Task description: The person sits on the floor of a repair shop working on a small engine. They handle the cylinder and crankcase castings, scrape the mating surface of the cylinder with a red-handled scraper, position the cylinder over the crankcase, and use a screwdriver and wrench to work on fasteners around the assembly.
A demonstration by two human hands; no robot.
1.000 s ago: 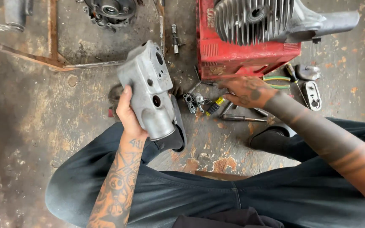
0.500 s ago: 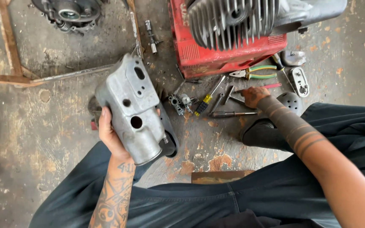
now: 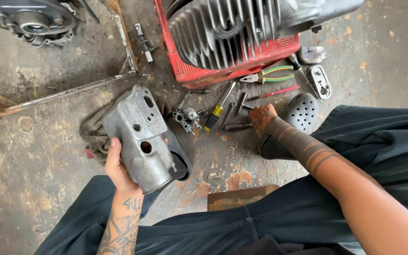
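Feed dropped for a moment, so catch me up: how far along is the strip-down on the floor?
Done: a grey metal cover is off and up in the left hand; small parts and two more covers lie loose on the concrete. In hand: the right hand is down among the tools beside the yellow-handled screwdriver; I cannot tell whether it grips one. Left: the finned engine sits on the red box.

Around the right hand [image 3: 262, 114], screwdriver [image 3: 216, 113], sockets [image 3: 234, 115] and pliers [image 3: 266, 75] crowd the floor [image 3: 34, 141]; the red engine stand [image 3: 227, 66] blocks behind. Left of the casing [image 3: 140, 137] the floor seems open.
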